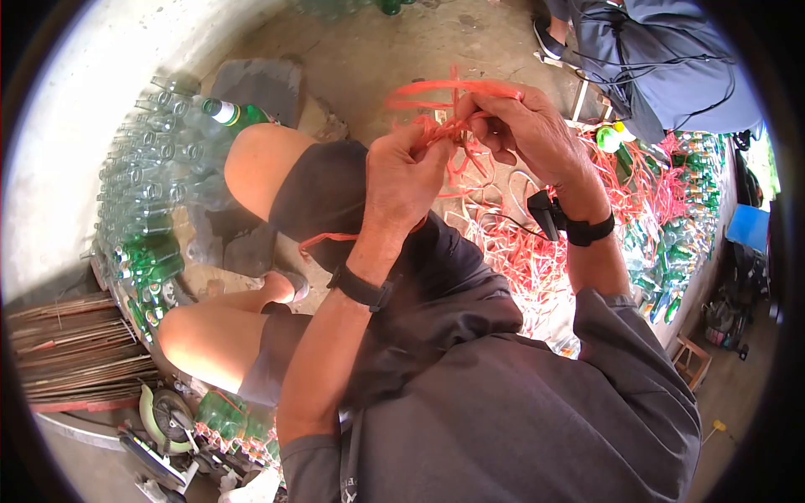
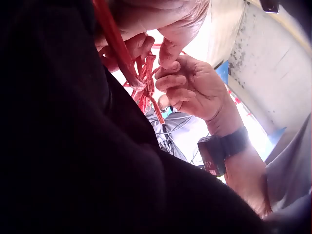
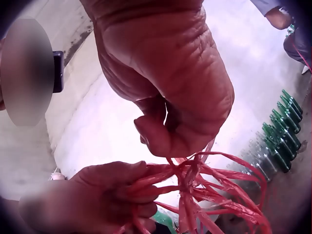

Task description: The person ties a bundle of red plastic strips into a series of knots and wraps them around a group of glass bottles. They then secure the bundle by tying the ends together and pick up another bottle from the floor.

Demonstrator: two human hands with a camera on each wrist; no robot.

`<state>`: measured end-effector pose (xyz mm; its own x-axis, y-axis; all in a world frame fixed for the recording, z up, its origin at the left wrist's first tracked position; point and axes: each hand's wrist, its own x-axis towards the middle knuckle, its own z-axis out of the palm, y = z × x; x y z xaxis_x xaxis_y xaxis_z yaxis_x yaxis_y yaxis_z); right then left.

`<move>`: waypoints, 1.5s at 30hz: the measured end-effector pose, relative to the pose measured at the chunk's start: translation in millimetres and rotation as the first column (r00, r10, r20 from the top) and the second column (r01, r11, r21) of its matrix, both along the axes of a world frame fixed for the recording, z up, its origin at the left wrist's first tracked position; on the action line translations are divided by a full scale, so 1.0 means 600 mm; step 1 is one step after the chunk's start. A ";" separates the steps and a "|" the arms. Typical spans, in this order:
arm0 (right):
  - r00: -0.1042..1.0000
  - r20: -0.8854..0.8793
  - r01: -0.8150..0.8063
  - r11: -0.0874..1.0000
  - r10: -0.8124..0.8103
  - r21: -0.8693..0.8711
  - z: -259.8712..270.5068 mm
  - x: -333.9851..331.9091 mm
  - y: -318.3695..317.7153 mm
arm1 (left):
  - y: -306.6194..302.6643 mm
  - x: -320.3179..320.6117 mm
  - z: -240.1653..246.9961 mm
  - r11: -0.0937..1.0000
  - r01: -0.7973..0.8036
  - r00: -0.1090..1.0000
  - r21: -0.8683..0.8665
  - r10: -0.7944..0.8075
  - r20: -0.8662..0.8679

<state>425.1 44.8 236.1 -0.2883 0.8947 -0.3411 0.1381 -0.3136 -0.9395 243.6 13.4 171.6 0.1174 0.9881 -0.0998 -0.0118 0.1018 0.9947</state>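
In the head view, a knotted bunch of red plastic twine [image 1: 444, 127] is held up above the knees, between both hands. My left hand [image 1: 401, 184] grips the bunch from the near left, fingers curled round its strands. Thumb and fingertips of my right hand [image 1: 537, 134] pinch a strand on the right side of the knot. The right wrist view shows the twine [image 3: 190, 185] fanning out in several loops and tails, with the left hand [image 3: 109, 195] on it and the right hand [image 3: 170, 73] just above. Another red strand [image 1: 323, 241] lies across the thigh.
Clear glass bottles [image 1: 147, 168] and green bottles [image 1: 151, 256] stand packed at left. A heap of loose red twine [image 1: 520, 260] lies on the floor at right, near more green bottles [image 1: 671, 251]. Another person's dark clothing [image 1: 662, 59] shows at top right. Thin wooden strips [image 1: 80, 352] are stacked lower left.
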 end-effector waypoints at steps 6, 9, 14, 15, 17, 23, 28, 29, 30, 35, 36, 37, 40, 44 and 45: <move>0.997 0.006 -0.077 0.997 0.077 0.002 -0.001 -0.001 0.000 | 0.000 -0.006 0.003 0.989 -0.004 0.983 -0.147 0.031 0.181; 0.992 -0.013 -0.122 0.993 0.122 0.003 0.009 0.007 -0.007 | 0.006 -0.011 -0.014 0.983 -0.056 0.982 -0.176 0.087 0.170; 0.981 -0.192 0.023 0.997 -0.037 -0.073 0.014 0.027 -0.024 | 0.007 -0.008 -0.028 0.971 -0.106 0.983 -0.212 0.135 0.124; 0.969 -0.233 0.064 0.995 -0.082 -0.082 0.022 0.029 -0.027 | 0.008 -0.007 -0.039 0.982 -0.109 0.990 -0.156 0.121 0.068; 0.955 -0.276 0.094 0.994 -0.107 -0.060 0.028 0.034 -0.030 | 0.009 -0.005 -0.047 0.990 -0.107 0.994 -0.097 0.108 0.012; 0.831 -0.532 0.228 0.972 -0.163 0.058 0.034 0.059 -0.020 | 0.015 0.001 -0.062 0.989 -0.130 0.967 -0.065 0.112 -0.231; 0.739 -0.618 0.444 0.884 -0.268 0.148 0.049 0.092 0.005 | 0.010 0.009 -0.055 0.993 -0.103 0.886 -0.064 0.063 -0.459; 0.740 -0.616 0.446 0.882 -0.268 0.153 0.052 0.096 0.007 | 0.009 0.009 -0.047 0.993 -0.099 0.888 -0.060 0.061 -0.456; 0.737 -0.603 0.497 0.849 -0.305 0.178 0.054 0.102 0.011 | 0.009 0.008 -0.036 0.996 -0.084 0.852 -0.034 0.055 -0.520; 0.766 -0.575 0.511 0.816 -0.288 0.272 0.047 0.145 0.027 | 0.010 0.003 -0.022 0.997 -0.074 0.779 -0.020 0.045 -0.625; 0.762 -0.539 0.552 0.796 -0.359 0.249 0.047 0.147 0.028 | 0.009 0.002 -0.008 0.989 -0.086 0.837 -0.120 0.006 -0.548; 0.761 -0.538 0.556 0.793 -0.363 0.251 0.046 0.145 0.027 | 0.009 0.003 0.001 0.971 -0.087 0.886 -0.221 -0.026 -0.463; 0.760 -0.525 0.530 0.832 -0.382 0.163 0.034 0.140 0.028 | 0.009 0.005 -0.017 0.990 -0.072 0.855 -0.119 0.000 -0.519; 0.795 -0.491 0.489 0.855 -0.357 0.170 0.008 0.118 0.025 | 0.000 0.011 -0.010 0.993 -0.108 0.840 -0.040 0.070 -0.538; 0.795 -0.491 0.488 0.856 -0.357 0.168 0.006 0.112 0.023 | -0.002 0.014 -0.010 0.986 -0.166 0.901 0.031 0.164 -0.400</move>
